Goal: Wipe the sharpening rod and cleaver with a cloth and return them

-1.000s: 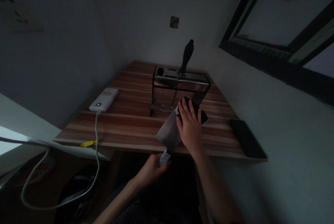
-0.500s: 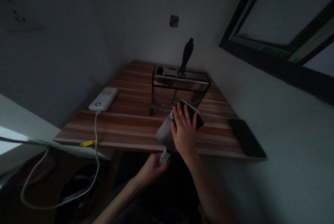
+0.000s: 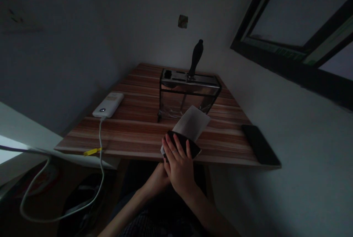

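My left hand [image 3: 153, 184] is at the table's front edge, closed low on a wide-bladed cleaver [image 3: 193, 123]; its fingers are mostly hidden behind my right hand. The pale flat blade points up and away over the wooden table [image 3: 132, 126]. With my right hand [image 3: 178, 163] I press a black cloth [image 3: 183, 143] against the lower part of the blade, near the handle, fingers laid over the cloth. The handle itself is hidden.
A metal-and-glass knife rack [image 3: 190, 95] stands behind the blade with one black-handled knife [image 3: 196, 57] in it. A white power bank [image 3: 108, 104] with a white cable [image 3: 100, 137] lies at left. A black phone [image 3: 260, 145] lies at right by the wall. The room is dim.
My right hand has slid the black cloth down the blade from its upper end toward the handle, uncovering the blade's top. My left hand has stayed put.
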Available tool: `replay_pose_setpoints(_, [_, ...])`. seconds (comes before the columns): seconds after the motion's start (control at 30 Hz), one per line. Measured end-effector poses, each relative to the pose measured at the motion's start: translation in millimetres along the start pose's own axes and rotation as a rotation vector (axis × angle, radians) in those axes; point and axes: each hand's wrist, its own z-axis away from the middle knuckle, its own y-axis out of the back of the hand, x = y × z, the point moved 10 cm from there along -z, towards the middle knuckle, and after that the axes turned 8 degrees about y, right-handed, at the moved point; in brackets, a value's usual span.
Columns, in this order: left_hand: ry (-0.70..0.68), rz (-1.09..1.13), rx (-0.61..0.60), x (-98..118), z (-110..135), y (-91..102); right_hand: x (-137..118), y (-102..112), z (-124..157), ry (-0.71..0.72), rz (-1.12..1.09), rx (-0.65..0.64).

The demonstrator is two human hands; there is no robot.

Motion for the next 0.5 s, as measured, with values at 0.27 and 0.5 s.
replay_pose_setpoints(0.27, [0.006,-0.058,0.05,-5.1,0.7,3.5,-2.5,0.1,1.7,0.045,-0.004,-0.013])
replay_pose_setpoints(0.5, [0.003,-0.029,0.015,-2.9,-0.2,1.6,2.9,2.1,-2.0,0.018,0.004,-0.012])
